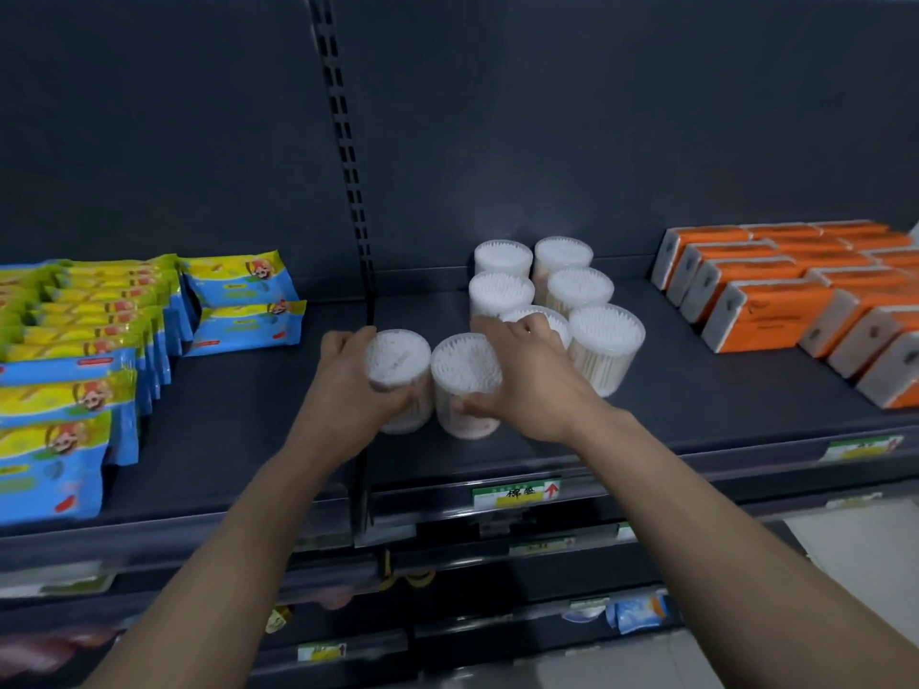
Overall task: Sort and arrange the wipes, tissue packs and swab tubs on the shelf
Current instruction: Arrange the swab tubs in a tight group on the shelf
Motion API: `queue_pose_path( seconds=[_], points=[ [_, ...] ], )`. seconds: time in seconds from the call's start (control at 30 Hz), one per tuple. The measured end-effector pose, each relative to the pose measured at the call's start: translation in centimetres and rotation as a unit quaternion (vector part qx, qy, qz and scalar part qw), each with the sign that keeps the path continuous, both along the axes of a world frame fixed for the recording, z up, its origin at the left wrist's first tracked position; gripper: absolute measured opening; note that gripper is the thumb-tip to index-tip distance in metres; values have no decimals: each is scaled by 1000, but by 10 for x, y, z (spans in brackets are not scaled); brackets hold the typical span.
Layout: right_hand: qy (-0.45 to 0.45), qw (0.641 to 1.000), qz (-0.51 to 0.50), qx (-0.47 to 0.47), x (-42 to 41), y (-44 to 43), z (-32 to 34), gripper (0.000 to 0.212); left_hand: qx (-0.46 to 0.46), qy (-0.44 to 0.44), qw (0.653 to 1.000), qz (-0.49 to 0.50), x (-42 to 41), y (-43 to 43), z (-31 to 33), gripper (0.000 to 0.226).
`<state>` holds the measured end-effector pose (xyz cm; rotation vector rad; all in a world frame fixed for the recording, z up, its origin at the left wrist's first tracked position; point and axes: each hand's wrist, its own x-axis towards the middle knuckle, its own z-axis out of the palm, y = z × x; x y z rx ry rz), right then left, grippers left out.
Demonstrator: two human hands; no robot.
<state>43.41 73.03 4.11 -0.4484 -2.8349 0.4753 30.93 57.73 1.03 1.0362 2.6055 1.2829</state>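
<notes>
The left tub (399,363) and right tub (465,370) appear to stand upright and touching near the front edge of the shelf (238,415). An uneven shove could tip one over that edge, or knock the six tubs behind (579,290). Both are clear cylinders packed with white swabs. The left hand (343,385) has its grip curled round the left tub, and the right hand (527,375) wraps the right one. Wipes (238,303) sit toward the left end, orange tissue packs (766,310) toward the right.

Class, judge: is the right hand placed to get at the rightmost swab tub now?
Probably yes: the rightmost swab tub stands beside the right hand, nothing between; it must first release the held tub.
</notes>
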Motion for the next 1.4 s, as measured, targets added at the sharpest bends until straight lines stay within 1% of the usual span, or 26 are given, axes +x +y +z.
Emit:
queue_pose_path(
  seconds=[0.13,0.17,0.27,0.3,0.37,0.47,0.57,0.67,0.8,0.87,0.97,1.03,1.17,1.2,1.23,1.27,1.33,1.37,1.4],
  points=[
    [-2,1000,4,-25,-3,3,0,87,10,16,1000,-9,-12,9,-3,70],
    [12,999,-1,-36,-3,5,2,83,16,20,1000,-15,-15,11,-3,66],
    [66,997,-27,-32,-4,15,6,56,23,26,999,-26,-21,20,-4,63],
    [71,996,-42,-20,-4,20,6,50,21,26,999,-25,-23,23,-5,65],
    [52,995,-79,-1,-4,31,3,45,24,22,999,-22,-26,30,-6,65],
    [-1,993,-114,8,1,46,-2,49,26,9,999,-26,-28,39,-7,63],
    [-35,993,-113,-15,7,54,-4,56,16,9,999,-44,-33,46,-7,62],
    [-44,994,-103,-13,8,59,-4,55,-9,4,998,-64,-34,48,0,61],
    [-45,994,-90,-36,8,68,3,52,30,10,999,-21,-18,43,14,42],
    [-40,995,-80,-52,8,72,6,53,5,10,999,-34,-6,40,18,39],
    [-73,995,-51,-51,8,75,5,69,-49,-14,996,-67,8,42,19,49],
    [-84,994,-42,-51,10,78,2,73,-56,-23,996,-64,10,45,19,53],
    [-92,994,-29,-48,17,85,3,85,-53,-39,996,-66,11,49,21,49],
    [-95,994,-26,-48,19,85,4,83,-52,-45,995,-70,10,49,22,48],
    [-95,994,-24,-56,20,86,6,77,-52,-49,995,-76,9,50,22,47],
    [-85,994,-22,-68,22,88,8,65,-51,-53,994,-81,8,51,22,46],
    [-35,995,-24,-92,26,91,13,38,-45,-53,994,-88,9,53,23,45],
    [-10,995,-29,-99,27,95,15,31,-41,-49,994,-85,10,54,24,44],
    [4,994,-39,-99,29,100,17,29,-40,-40,995,-77,12,55,25,45]
  ],
)
